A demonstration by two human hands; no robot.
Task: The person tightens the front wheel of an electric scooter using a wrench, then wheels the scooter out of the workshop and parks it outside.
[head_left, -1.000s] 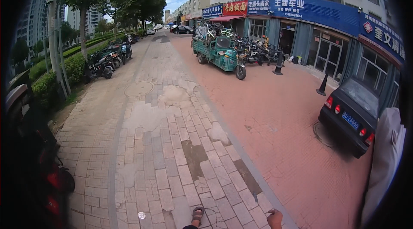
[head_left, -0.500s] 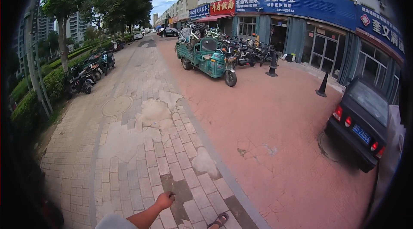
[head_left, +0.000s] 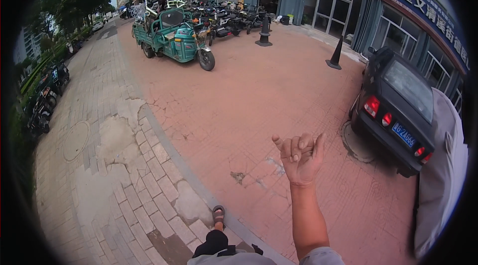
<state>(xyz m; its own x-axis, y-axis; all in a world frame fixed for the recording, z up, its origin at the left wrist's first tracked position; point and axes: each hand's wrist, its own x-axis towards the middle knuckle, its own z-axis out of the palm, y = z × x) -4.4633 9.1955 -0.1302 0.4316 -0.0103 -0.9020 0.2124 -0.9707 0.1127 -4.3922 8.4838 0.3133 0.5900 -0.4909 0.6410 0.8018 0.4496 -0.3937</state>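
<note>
My right hand (head_left: 300,158) is raised at the lower middle, its palm facing me. Its fingers are loosely bent, with the little finger and the thumb standing apart, and nothing is visible in them. The bare forearm (head_left: 308,215) rises from a grey sleeve at the lower edge. Red paving (head_left: 259,130) lies behind the hand, which touches nothing. To its right is a parked black car (head_left: 398,101). My left hand is out of view. One foot in a dark sandal (head_left: 218,215) shows below, by the kerb strip.
A green cargo tricycle (head_left: 177,41) loaded with bikes stands ahead, beside parked scooters (head_left: 231,26). Two black bollard-like cones (head_left: 264,33) (head_left: 336,56) stand before the shopfronts. Cracked grey paving (head_left: 114,140) runs along the left, past more scooters (head_left: 42,103). A grey cover (head_left: 440,175) hangs beside the car.
The view has swung to the right, so the tricycle and car appear further left. The left arm seen low before has left the view; my right hand has come up into it.
</note>
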